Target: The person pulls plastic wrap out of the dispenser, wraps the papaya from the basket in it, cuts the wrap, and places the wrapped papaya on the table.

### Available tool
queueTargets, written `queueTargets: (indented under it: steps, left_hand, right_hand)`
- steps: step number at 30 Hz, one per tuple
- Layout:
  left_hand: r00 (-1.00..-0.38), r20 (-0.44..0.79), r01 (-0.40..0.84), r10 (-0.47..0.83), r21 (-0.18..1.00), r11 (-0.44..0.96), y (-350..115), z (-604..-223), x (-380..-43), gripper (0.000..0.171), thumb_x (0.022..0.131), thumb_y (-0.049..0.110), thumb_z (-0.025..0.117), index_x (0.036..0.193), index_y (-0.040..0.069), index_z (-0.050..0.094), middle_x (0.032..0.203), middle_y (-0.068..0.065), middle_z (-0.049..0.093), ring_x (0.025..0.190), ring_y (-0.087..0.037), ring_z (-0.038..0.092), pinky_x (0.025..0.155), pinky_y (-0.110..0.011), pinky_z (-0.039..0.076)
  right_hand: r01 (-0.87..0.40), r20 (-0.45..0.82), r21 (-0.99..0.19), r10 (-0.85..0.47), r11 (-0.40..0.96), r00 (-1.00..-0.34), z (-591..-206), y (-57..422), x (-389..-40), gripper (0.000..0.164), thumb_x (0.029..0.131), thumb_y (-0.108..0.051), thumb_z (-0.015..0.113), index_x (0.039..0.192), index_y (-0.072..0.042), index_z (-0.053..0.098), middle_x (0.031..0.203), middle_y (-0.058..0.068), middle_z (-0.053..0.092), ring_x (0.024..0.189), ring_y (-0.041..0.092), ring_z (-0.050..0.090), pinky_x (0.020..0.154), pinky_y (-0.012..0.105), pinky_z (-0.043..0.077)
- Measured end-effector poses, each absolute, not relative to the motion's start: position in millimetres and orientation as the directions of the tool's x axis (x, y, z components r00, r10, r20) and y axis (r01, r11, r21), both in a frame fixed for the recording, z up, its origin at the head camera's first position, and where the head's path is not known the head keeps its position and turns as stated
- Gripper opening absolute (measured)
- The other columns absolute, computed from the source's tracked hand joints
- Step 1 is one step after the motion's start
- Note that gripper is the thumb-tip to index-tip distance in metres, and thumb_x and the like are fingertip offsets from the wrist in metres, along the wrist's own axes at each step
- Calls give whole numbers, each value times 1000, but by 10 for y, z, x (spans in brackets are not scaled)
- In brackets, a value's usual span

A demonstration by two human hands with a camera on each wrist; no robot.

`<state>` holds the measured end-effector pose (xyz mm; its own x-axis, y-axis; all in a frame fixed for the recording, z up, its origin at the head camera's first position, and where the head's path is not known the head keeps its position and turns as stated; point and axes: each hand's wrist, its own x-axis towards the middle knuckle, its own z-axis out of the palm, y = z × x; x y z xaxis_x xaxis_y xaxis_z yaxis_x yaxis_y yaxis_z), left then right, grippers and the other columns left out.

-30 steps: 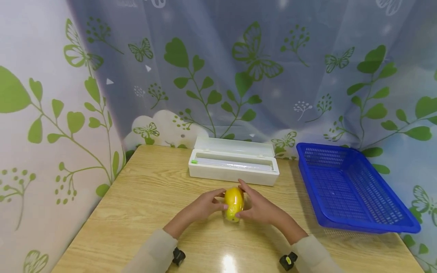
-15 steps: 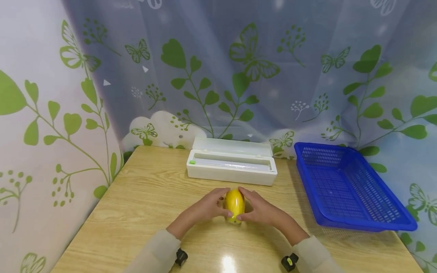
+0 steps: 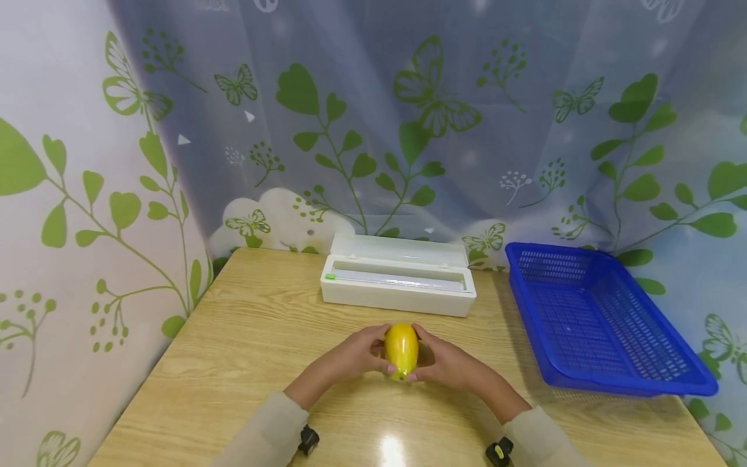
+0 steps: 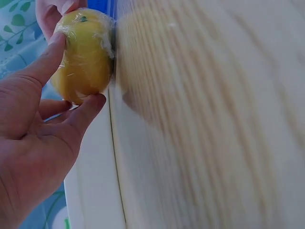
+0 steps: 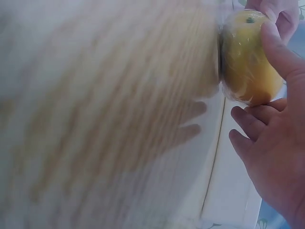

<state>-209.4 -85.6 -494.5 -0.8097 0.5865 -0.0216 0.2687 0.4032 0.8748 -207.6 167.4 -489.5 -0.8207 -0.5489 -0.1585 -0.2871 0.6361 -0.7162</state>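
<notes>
A yellow mango [image 3: 401, 350] wrapped in clear plastic film lies close over the tabletop, its stem end towards the person. My left hand [image 3: 360, 353] holds it from the left, thumb by the stem end and fingers at the far end. From the other side my right hand [image 3: 441, 360] grips it in the same way. In the left wrist view, crinkled film shows on the side of the mango [image 4: 86, 57] nearest the table. The right wrist view shows loose film around the mango [image 5: 250, 57] and some lower fingers [image 5: 243, 138] away from it.
Behind the hands stands a long white box [image 3: 397, 298] with its lid [image 3: 399, 250] raised and a film roll [image 3: 399, 280] inside. A blue plastic basket [image 3: 531, 331] sits at the right of the wooden table [image 3: 251, 337]. A patterned curtain [image 3: 362, 97] hangs behind.
The mango has turned a little in the hands, and its smooth upper side now faces up. Both thumbs have drawn nearer its stem end. Box and basket stay put.
</notes>
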Motion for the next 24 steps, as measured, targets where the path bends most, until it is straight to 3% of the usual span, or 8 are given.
queueTargets:
  steps: [5,13,24]
  left_hand:
    - [-819,-39,230,573,892,389,-836,-4967,-2091,78,85,23,80,152,12,43,143,-4,57,131,-23,58,102,-29,51]
    - [-820,-30,226,572,901,370,-814,-4959,-2089,70,85,17,78,148,13,46,140,-4,59,132,-25,57,103,-29,51]
    - [-797,-59,200,602,914,354,-844,-4945,-2049,72,91,17,76,152,14,39,145,-4,54,135,-24,54,106,-29,48]
  right_hand:
    - [-279,-158,-707,-529,650,-834,-4890,1656,-2073,108,82,-52,79,163,-15,17,165,13,28,150,41,26,118,64,25]
    - [-274,-151,-663,-482,697,-863,-4887,1641,-2086,106,79,-54,81,161,-16,26,162,11,34,152,50,11,111,75,23]
    - [-315,-140,-669,-530,673,-836,-4931,1672,-2071,111,81,-58,78,163,-14,17,167,9,20,149,57,-5,110,80,7]
